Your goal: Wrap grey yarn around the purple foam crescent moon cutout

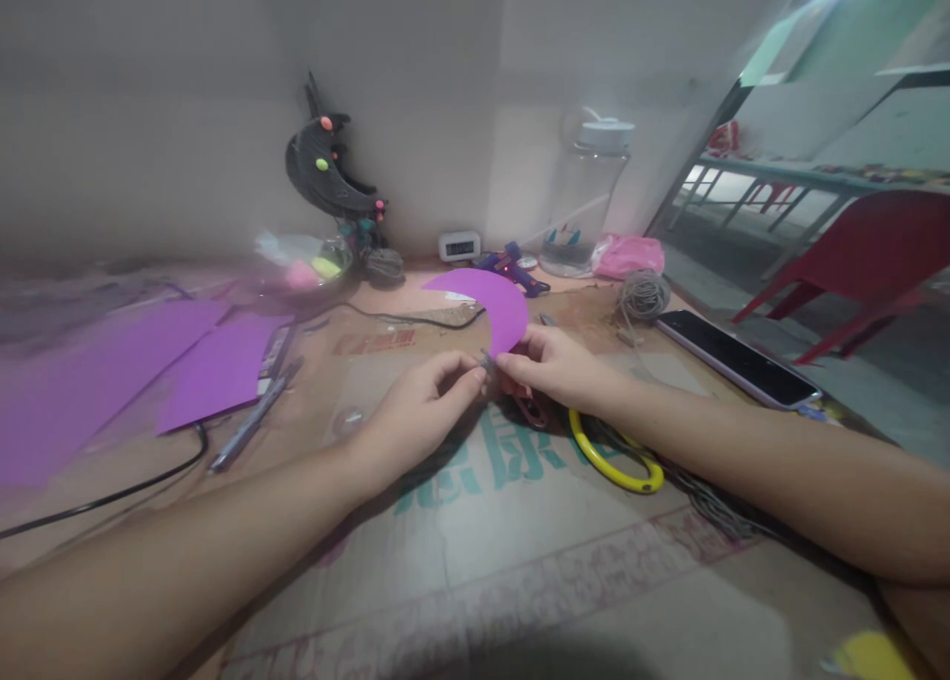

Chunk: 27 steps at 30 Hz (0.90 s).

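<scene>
My right hand [553, 365] pinches the lower tip of a purple paper crescent [494, 304], which stands up from the cardboard sheet [520, 541]. My left hand [420, 408] meets it from the left, thumb and fingers pinched on a small grey bit at the same tip; I cannot make out what that bit is. Just beneath the hands lie yellow-handled scissors [613, 462], and grey twine [712, 507] trails under my right forearm.
Purple paper sheets [215, 368] and a pen [252, 418] lie at left over a black cable [111, 497]. At the back stand a dark crescent ornament [327, 170], a bowl [308, 264], a small clock [458, 246], a glue gun [512, 267], a clear jar [590, 195], a twine ball [644, 294]. A phone [734, 355] lies right; a red chair [853, 254] beyond.
</scene>
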Motion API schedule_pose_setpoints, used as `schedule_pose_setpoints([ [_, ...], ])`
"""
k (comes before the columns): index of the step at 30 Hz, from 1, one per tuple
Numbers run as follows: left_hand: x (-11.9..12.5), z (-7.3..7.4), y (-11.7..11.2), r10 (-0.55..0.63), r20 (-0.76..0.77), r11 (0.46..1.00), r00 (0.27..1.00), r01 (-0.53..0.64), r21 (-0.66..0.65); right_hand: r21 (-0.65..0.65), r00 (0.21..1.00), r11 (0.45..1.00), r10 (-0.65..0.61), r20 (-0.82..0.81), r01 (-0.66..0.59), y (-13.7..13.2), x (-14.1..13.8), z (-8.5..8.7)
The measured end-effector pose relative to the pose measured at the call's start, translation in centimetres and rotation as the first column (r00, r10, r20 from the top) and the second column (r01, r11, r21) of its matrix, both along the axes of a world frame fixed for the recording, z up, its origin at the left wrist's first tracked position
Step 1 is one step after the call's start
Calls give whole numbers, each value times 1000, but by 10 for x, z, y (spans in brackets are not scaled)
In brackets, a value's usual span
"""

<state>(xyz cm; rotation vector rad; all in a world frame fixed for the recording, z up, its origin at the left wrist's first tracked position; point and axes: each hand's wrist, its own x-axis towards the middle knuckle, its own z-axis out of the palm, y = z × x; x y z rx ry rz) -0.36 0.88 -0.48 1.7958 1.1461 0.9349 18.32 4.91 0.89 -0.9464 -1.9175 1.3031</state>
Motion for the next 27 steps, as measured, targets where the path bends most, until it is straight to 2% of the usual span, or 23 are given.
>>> schedule_pose_setpoints([
  [14, 2, 1, 0, 18, 11, 1000, 1000, -19, 13, -71, 997, 997, 32, -66, -37, 1, 4, -3],
  [27, -1, -2, 1, 18, -7, 1000, 1000, -18, 18, -3, 998, 999, 53, -18, -54, 3, 2, -5],
])
